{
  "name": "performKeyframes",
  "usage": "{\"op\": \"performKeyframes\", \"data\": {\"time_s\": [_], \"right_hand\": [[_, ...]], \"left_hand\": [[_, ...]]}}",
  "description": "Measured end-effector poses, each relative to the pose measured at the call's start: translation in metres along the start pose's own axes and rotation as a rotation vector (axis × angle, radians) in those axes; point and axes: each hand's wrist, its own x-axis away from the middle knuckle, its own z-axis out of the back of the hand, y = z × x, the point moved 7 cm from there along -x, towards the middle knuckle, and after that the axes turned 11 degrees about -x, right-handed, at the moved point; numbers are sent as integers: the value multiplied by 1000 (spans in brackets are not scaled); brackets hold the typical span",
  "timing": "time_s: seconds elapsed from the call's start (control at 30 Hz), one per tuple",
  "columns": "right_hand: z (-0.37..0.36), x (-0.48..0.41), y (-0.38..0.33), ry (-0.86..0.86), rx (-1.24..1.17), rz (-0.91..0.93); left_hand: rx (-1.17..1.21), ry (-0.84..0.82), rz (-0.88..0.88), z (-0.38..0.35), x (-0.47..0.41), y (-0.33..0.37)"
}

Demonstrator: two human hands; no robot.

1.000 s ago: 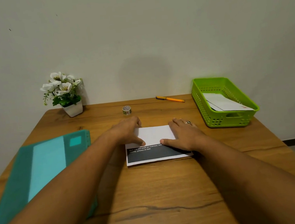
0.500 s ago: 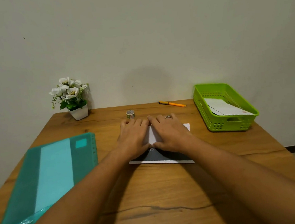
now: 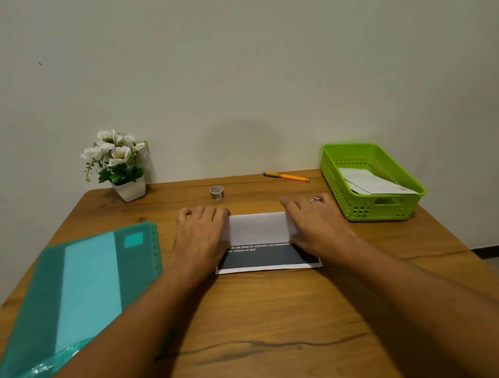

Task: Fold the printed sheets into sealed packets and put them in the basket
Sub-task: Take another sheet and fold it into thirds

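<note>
Folder (image 3: pixel 83 294): near left; contents unclear.
Printed sheet (image 3: pixel 259 229): mid-table, its white flap folded over the dark print.
Left hand (image 3: pixel 201 238), right hand (image 3: pixel 317 224): pressing the flap's ends, grasping nothing.
Crease: best pressed firmly, edges kept matched.
Basket (image 3: pixel 372 216): far right, holding white packets (image 3: pixel 372 182).

We see the printed sheet (image 3: pixel 259 232) lying flat near the middle of the bench (image 3: pixel 271 310), its long edges running left to right. A plain white flap is folded over its far part; along the near edge a dark printed band shows, with small white text at its top. Off to the right, not touching it, stands the green slotted basket (image 3: pixel 365 209). Inside lie white folded packets (image 3: pixel 367 182), perhaps two, overlapping.
</note>
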Motion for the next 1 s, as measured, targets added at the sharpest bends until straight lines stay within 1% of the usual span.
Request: {"op": "performKeyframes", "data": {"time_s": [0.2, 0.37, 0.53, 0.63, 0.77, 0.83, 0.93, 1.0], "right_hand": [[7, 6, -5, 28, -16, -41], [-2, 7, -14, 13, -74, -31], [-28, 12, -16, -54, -131, -41], [-38, 14, -16, -85, -157, -35], [-43, 14, -13, -109, -229, -51], [-44, 12, -12, -114, -251, -81], [-44, 6, -13, -120, -297, -145], [-45, -1, -19, -120, -341, -157]], "left_hand": [[52, 63, 68, 15, 4, -2], [137, 50, 25, 13, 6, 2], [161, -29, -2, -4, 13, 7], [150, -13, -11, -11, 14, 9], [194, -10, -3, -17, 0, 14], [211, -80, -20, -25, -9, 19], [197, -308, -30, -51, -13, 26], [167, -386, -37, -65, -10, 29]]}}
